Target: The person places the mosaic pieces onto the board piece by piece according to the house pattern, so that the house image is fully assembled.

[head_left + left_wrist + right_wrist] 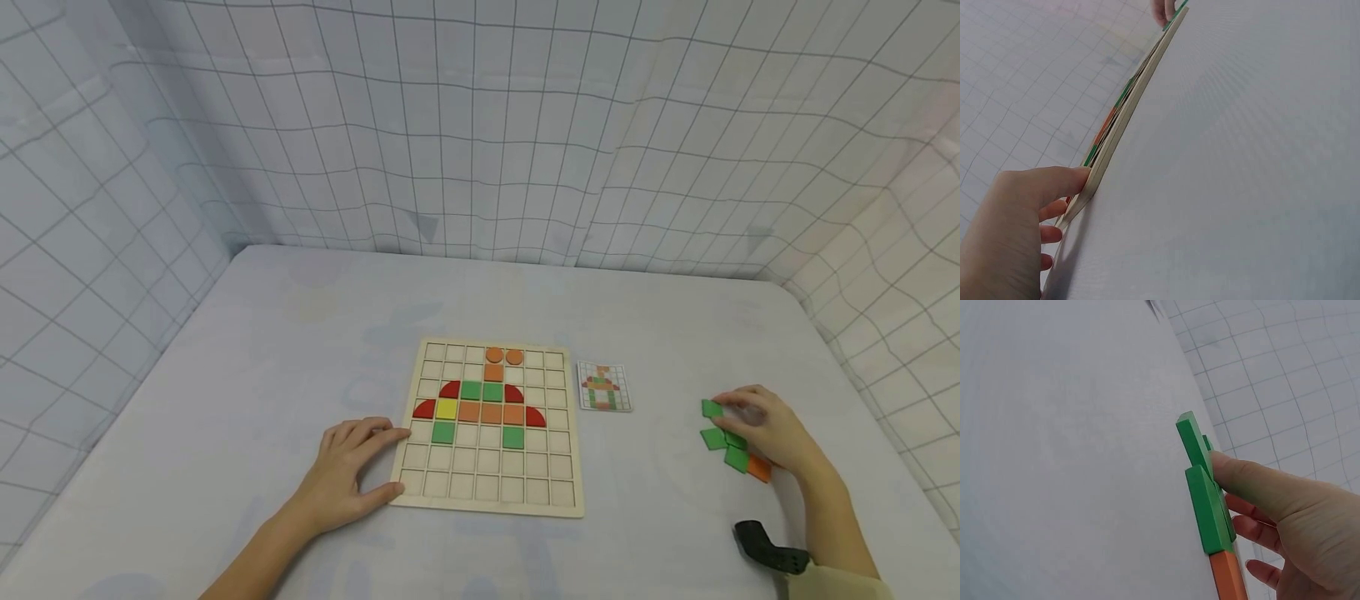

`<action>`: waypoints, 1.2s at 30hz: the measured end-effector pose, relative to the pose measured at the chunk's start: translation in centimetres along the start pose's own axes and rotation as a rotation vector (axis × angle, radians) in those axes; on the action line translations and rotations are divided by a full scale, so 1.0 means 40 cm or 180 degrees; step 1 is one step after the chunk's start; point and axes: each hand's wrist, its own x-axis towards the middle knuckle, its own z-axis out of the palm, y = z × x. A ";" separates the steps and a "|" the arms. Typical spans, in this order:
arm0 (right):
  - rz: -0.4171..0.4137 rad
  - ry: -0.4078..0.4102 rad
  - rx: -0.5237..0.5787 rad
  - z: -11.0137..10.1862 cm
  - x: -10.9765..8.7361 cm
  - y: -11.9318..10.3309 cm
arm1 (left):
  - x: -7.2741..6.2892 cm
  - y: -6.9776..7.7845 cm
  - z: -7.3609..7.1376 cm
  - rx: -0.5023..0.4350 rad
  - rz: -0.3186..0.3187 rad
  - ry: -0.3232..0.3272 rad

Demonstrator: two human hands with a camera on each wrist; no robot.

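Observation:
A square wooden grid board (487,507) lies on the table, with red, green, yellow and orange pieces set in its cells. My left hand (348,471) rests at its left edge; thumb and index finger touch the rim, spread apart. In the left wrist view the thumb (1063,181) presses on the board's edge (1138,90). At the right, my right hand (772,429) pinches a green square tile (710,408) between thumb and index fingertips. Several other green tiles (737,458) and an orange tile (759,468) lie beneath and beside that hand, partly overlapping.
A small pattern card (605,387) with a coloured grid figure lies just right of the board. A black curved device (768,546) shows by the right wrist. Grid-patterned cloth (480,133) hangs behind and at both sides of the white table (330,317).

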 end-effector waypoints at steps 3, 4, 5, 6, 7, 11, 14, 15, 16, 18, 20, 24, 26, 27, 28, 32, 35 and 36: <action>0.0028 0.0029 -0.0001 0.001 0.004 -0.007 | 0.000 0.000 0.000 0.0000 0.0005 0.0002; 0.0028 0.0032 0.0001 0.001 0.006 -0.012 | 0.000 -0.001 0.000 -0.0001 0.0005 0.0004; 0.0016 0.0038 0.0007 0.001 0.008 -0.018 | -0.001 -0.001 0.000 -0.0003 0.0005 0.0006; -0.0009 0.0051 0.0003 0.000 0.011 -0.026 | -0.001 -0.001 0.001 -0.0005 0.0004 0.0006; -0.0037 0.0072 -0.0005 0.000 0.014 -0.035 | -0.001 -0.001 0.001 -0.0008 0.0002 0.0004; -0.0208 0.0207 -0.0007 0.004 0.031 -0.081 | -0.002 -0.001 0.001 -0.0010 -0.0011 0.0006; -0.0269 0.0252 0.0045 0.013 0.047 -0.119 | -0.002 -0.002 0.001 -0.0003 -0.0006 0.0004; -0.0285 0.0250 0.0062 0.017 0.053 -0.131 | -0.001 -0.002 0.001 -0.0005 -0.0003 0.0006; -0.0300 0.0245 0.0091 0.021 0.058 -0.144 | -0.001 -0.002 0.001 -0.0006 0.0001 0.0007; -0.0371 0.0254 0.0125 0.034 0.067 -0.169 | -0.001 -0.002 0.001 -0.0001 0.0010 0.0005; -0.0461 0.0273 0.0135 0.049 0.076 -0.197 | -0.001 -0.002 0.001 -0.0001 0.0011 0.0004; -0.0735 0.0376 0.0104 0.089 0.094 -0.249 | 0.000 -0.002 0.001 0.0010 0.0005 -0.0004; -0.0917 0.0425 0.0114 0.112 0.103 -0.274 | 0.000 -0.002 0.002 0.0011 0.0001 -0.0003; -0.1020 0.0447 0.0125 0.124 0.107 -0.287 | 0.000 -0.002 0.002 0.0015 0.0000 -0.0004; -0.1128 0.0460 0.0144 0.135 0.112 -0.300 | 0.000 -0.002 0.002 0.0016 -0.0002 -0.0002; -0.1376 0.0448 0.0186 0.177 0.124 -0.359 | -0.001 -0.003 0.003 0.0018 -0.0008 -0.0002; -0.1386 0.0362 0.0204 0.205 0.127 -0.404 | -0.001 -0.004 0.004 0.0019 -0.0010 -0.0005; -0.1368 0.0322 0.0219 0.214 0.127 -0.418 | -0.001 -0.004 0.004 0.0018 -0.0011 -0.0002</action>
